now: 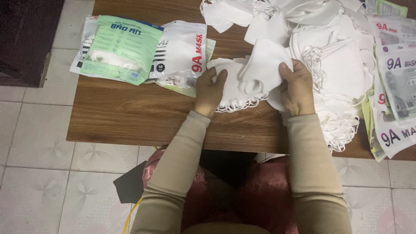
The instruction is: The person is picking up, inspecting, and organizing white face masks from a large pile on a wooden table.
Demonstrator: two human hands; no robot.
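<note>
- While both hands work at mid-table, left hand lies closed on a small stack of white folded fabric face masks, pinning it to the brown wood-grain table.
- R hand pinches the top white mask, lifted off the stack.
- Big loose pile of white masks just right; green-and-white plastic mask packets lie to the left.

Matt white cloth masks, glossy plastic packets, smooth wood-grain table.
</note>
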